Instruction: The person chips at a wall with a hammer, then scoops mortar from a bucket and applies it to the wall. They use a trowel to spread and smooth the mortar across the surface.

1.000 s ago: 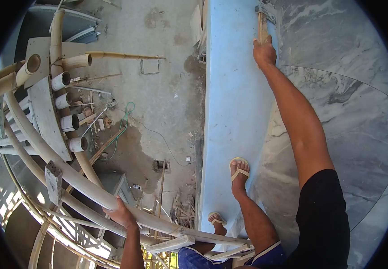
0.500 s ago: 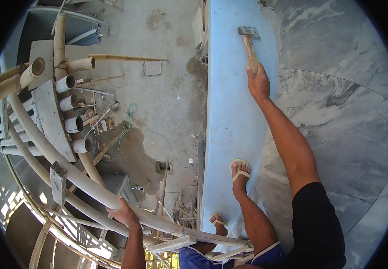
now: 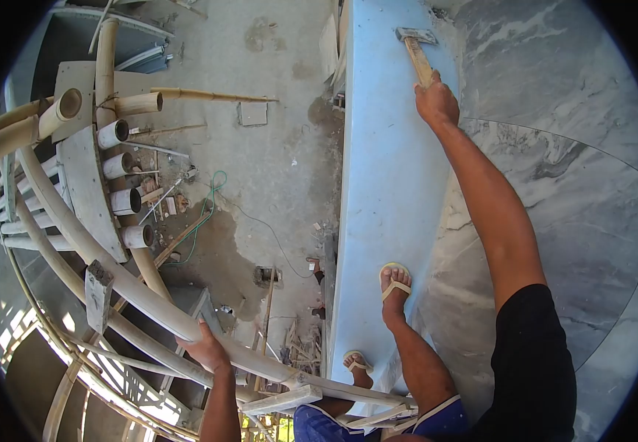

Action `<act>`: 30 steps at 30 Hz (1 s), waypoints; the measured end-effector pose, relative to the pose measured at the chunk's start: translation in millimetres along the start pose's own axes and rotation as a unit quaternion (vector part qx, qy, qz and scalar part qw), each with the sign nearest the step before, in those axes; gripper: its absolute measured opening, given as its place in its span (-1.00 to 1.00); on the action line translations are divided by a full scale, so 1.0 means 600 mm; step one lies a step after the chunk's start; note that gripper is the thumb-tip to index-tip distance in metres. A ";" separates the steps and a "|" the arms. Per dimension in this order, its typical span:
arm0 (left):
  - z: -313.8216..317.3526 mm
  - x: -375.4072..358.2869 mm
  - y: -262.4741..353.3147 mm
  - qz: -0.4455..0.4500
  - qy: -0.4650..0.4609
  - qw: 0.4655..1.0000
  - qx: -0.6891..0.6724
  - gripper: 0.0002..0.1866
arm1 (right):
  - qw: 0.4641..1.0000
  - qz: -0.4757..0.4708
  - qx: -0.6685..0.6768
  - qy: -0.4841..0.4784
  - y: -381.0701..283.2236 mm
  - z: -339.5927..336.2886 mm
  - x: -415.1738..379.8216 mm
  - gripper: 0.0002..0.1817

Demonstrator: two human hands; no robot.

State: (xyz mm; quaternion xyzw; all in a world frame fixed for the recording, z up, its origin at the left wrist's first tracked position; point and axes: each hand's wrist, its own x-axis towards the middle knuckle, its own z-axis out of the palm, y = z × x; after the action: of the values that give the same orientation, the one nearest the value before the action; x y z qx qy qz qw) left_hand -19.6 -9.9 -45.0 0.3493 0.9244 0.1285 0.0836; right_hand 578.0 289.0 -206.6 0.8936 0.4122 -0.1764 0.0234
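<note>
My right hand [image 3: 437,102] is closed round the wooden handle of a hatchet [image 3: 417,38]. The grey metal head lies over the far part of the light-blue ledge [image 3: 400,169], close to its seam with the marbled wall. At lower left, my left hand [image 3: 207,349] grips a thick curved bamboo pole [image 3: 146,298], thumb on its upper side. Both my feet, in pale flip-flops [image 3: 395,281], stand on the ledge.
Far below lies a concrete floor [image 3: 275,191] with a green hose [image 3: 216,184] and scraps. Cut bamboo ends [image 3: 126,200] jut from a board at left. A concrete block [image 3: 99,296] hangs by the pole. A person's feet [image 3: 314,264] show beside the ledge's base.
My right hand has moved up and slightly right along the ledge with the hatchet. My left hand stays on the bamboo pole. A person's feet have come into view below.
</note>
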 end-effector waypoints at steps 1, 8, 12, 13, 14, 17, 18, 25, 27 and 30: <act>0.004 0.000 0.004 0.000 0.004 1.000 -0.002 -0.19 | 1.000 -0.003 0.003 0.002 -0.018 -0.014 0.030 -0.34; -0.003 0.001 0.005 -0.021 -0.011 1.000 -0.011 -0.16 | 0.993 0.065 0.066 -0.075 -0.067 -0.032 0.083 -0.43; -0.007 0.001 0.016 -0.037 -0.032 0.999 -0.014 -0.13 | 0.998 0.055 0.036 -0.021 -0.082 -0.009 0.098 -0.41; -0.006 0.000 0.020 -0.039 -0.030 0.999 -0.012 -0.13 | 0.992 0.091 0.081 -0.017 -0.095 -0.021 0.099 -0.40; -0.007 -0.001 0.024 -0.040 -0.030 0.999 -0.011 -0.13 | 0.984 0.116 0.134 -0.014 -0.106 -0.026 0.091 -0.36; -0.009 0.000 0.020 -0.030 -0.028 0.999 -0.015 -0.15 | 0.987 0.051 0.152 -0.001 -0.127 0.004 0.068 -0.32; -0.006 -0.003 0.021 -0.023 -0.024 0.999 -0.020 -0.15 | 0.987 -0.001 0.158 0.004 -0.135 0.020 0.056 -0.29; -0.003 -0.006 0.023 -0.013 -0.008 1.000 -0.022 -0.19 | 0.964 -0.169 0.203 -0.031 -0.146 0.056 -0.056 -0.24; -0.006 -0.007 0.025 -0.019 -0.011 1.000 -0.010 -0.19 | 0.967 -0.138 0.214 0.013 -0.125 0.071 -0.076 -0.24; -0.004 -0.006 0.027 -0.023 -0.010 1.000 -0.005 -0.20 | 0.983 -0.006 0.178 0.048 -0.068 0.067 -0.120 -0.23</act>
State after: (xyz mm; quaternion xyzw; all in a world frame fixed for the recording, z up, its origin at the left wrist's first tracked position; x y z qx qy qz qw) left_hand -7.4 -1.0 -37.6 0.3287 0.9307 0.1274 0.0975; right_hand 492.4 255.9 -215.6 0.8885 0.3797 -0.2040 -0.1573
